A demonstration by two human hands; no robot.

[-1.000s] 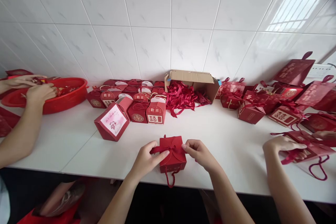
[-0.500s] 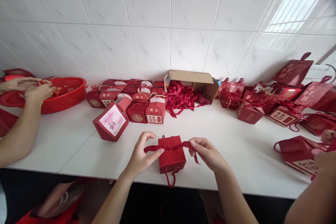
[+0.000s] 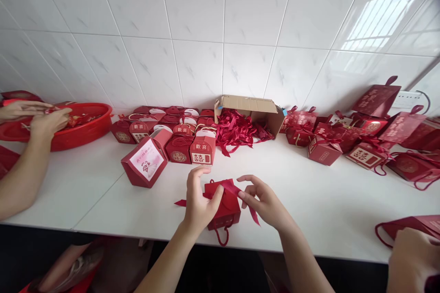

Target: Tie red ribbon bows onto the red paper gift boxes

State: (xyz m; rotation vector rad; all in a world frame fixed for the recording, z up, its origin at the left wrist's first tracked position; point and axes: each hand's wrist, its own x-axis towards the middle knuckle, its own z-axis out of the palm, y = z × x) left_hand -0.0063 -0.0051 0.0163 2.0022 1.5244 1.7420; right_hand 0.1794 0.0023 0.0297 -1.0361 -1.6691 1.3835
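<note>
A small red gift box stands on the white table in front of me, with a cord handle hanging from its near side. Across its top runs a red ribbon. The thumb of my left hand presses the ribbon at the box top; its index finger curves apart from the thumb and the other fingers are partly hidden. One ribbon tail sticks out left behind this hand. My right hand pinches the ribbon at the box's right side, and a loose end hangs below the fingers.
Behind stand several red gift boxes and one with a pink picture. A cardboard box spills red ribbons. More tied boxes are at right. Co-workers' hands show at a red basin and at the right edge.
My left hand has moved right over the box, its thumb now at the ribbon's middle. My right hand has shifted slightly left along the ribbon. The co-worker's box at right has moved.
</note>
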